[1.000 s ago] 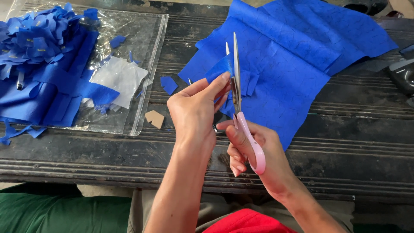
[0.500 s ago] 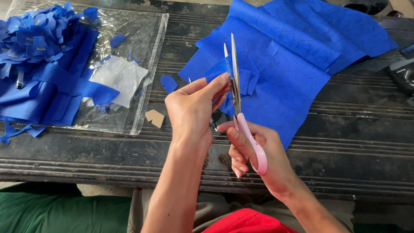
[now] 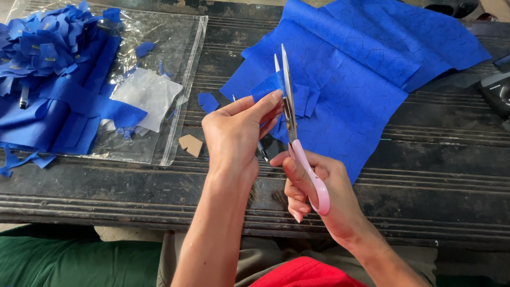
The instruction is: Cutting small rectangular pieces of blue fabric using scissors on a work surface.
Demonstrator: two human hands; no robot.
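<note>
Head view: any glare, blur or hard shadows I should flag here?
Head view: soft even daylight, hands and scissors sharp; mild glare on the clear plastic bag at left; only faint shadows under the blue fabric; no visible motion blur.

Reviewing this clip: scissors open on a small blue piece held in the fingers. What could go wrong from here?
1. The left hand pinches the small blue piece right beside the scissors; its fingertips could get nicked.
2. The piece is small and held only at one edge, so it may twist and cut crooked.
3. The big blue sheet lies just behind the blades and might get snipped by accident.
</note>
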